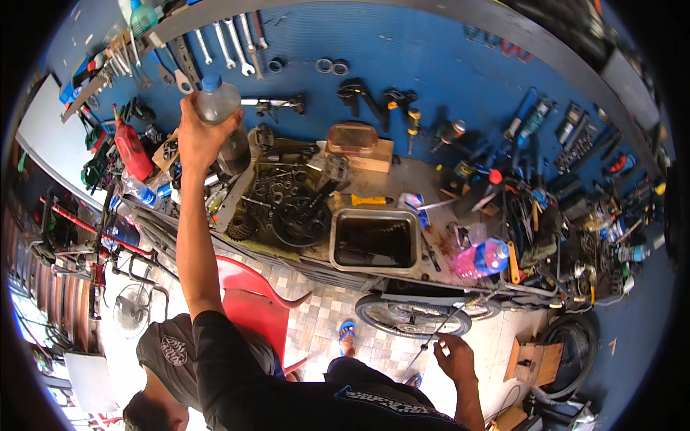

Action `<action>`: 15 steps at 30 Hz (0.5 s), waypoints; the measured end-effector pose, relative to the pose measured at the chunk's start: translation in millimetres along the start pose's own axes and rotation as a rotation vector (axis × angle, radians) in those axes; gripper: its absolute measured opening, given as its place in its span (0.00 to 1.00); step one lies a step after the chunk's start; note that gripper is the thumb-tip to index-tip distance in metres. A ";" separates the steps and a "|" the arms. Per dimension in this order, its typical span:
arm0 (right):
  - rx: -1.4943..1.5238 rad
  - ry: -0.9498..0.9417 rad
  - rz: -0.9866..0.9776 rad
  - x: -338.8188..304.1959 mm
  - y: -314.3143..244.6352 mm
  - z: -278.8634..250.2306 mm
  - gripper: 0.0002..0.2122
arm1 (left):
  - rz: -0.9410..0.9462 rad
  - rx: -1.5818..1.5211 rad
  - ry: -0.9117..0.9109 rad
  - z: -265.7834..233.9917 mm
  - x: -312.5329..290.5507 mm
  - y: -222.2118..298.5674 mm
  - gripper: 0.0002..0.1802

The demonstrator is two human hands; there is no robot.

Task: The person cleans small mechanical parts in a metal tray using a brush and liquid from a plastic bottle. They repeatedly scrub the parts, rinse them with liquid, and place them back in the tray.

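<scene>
My left hand (201, 140) is raised over the left part of the workbench, wrapped around a clear plastic bottle (218, 104) with a blue cap. Dark liquid shows in the bottle's lower part, below my fingers. Low on the right, my right hand (458, 359) hangs in front of the bench with fingers loosely bent and a gap at the thumb; I see nothing in it. On the bench below the bottle lie greasy bicycle parts, among them a sprocket cassette (242, 225) and a chainring with crank (302, 221). Beside them stands a metal tray (375, 266) of dark liquid.
A pink-filled bottle (481, 258) and a yellow-handled tool (366, 200) are on the bench. Tools hang on the blue wall (302, 43). A bicycle wheel (413, 316) lies under the bench edge. Left of me are a red chair (255, 302) and another person (169, 359).
</scene>
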State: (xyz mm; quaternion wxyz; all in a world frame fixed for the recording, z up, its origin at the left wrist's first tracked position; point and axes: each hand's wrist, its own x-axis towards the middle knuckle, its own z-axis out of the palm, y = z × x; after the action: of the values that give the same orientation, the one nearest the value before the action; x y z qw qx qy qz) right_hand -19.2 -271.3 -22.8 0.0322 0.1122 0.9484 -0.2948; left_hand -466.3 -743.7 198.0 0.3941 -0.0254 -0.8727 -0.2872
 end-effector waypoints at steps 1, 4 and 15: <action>0.007 0.033 -0.020 -6.3 8.0 -5.8 0.14 | 0.013 0.021 -0.020 -13.6 -9.9 30.0 0.51; 0.036 0.121 -0.015 -32.3 34.2 -35.2 0.14 | 0.068 -0.146 -0.167 -38.8 -41.1 107.3 0.53; 0.135 0.441 -0.082 -190.7 223.8 -198.3 0.14 | 0.263 -0.876 -0.664 -29.1 -271.7 449.9 0.44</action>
State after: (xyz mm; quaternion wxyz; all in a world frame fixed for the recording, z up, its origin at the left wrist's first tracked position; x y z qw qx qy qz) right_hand 219.2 -16.7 41.4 -0.1951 0.1371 0.9145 -0.3268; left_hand -138.0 -334.3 238.8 0.0837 -0.3842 -0.7387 -0.5474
